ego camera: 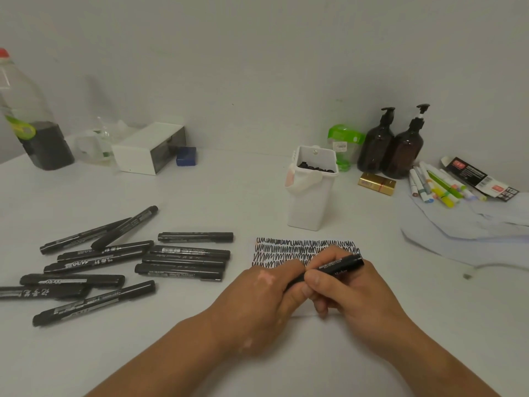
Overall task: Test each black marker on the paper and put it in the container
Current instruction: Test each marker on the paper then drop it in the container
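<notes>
— So, nearest us, our left hand (257, 296) and right hand (355, 293) both curl around one black marker (332, 269), just above the scribbled paper (286, 249).
— Right. We see loose black markers (183, 259) lying to our left, and beyond the paper stands the white container (310, 202), with dark marker ends showing inside.

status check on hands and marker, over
Left hand and right hand both grip one black marker over the scribbled paper. White container behind it, partly filled. Path to it looks clear.
</notes>
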{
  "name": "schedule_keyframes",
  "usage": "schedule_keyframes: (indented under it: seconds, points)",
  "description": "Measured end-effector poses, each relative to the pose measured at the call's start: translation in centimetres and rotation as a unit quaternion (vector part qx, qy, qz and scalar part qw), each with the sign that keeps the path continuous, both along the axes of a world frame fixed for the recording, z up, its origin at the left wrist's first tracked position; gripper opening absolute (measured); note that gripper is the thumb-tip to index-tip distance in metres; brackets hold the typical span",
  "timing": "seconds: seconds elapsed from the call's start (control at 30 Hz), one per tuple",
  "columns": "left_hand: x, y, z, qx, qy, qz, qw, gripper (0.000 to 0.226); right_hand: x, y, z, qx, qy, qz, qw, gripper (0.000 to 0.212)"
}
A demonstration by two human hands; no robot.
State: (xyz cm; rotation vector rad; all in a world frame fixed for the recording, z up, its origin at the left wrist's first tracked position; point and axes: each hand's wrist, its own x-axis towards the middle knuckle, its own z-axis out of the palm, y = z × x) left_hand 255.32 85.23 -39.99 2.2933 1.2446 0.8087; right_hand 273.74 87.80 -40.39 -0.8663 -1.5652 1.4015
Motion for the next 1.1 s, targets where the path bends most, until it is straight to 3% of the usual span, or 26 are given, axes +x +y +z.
schedule_keyframes:
  seconds: [0.5, 0.6, 0.73, 0.83, 1.1]
  points:
    - [0.2, -0.2, 0.5, 0.045, -0.017, 0.030, 0.998, 0.025, 0.2, 0.0, 0.6, -0.009, 0.040, 0.022, 0.999, 0.019]
    - [0.2, 0.0, -0.5, 0.062, 0.008, 0.065, 0.996, 0.034, 0.3, 0.2, 0.5, 0.024, 0.020, -0.022, 0.999, 0.017]
    - [-0.9, 0.7, -1.3, 0.046, 0.010, 0.109, 0.993, 0.054, 1.6, 1.3, 0.5, 0.000, 0.065, -0.144, 0.987, 0.015]
    - [-1.3, 1.0, -1.7, 0.042, 0.050, 0.113, 0.991, 0.062, 2.6, 1.8, 0.4, 0.007, 0.017, -0.161, 0.987, 0.026]
    - [-0.9, 0.9, -2.2, 0.013, 0.132, 0.138, 0.981, 0.061, 1.3, 1.1, -0.4, -0.046, -0.087, -0.097, 0.990, 0.018]
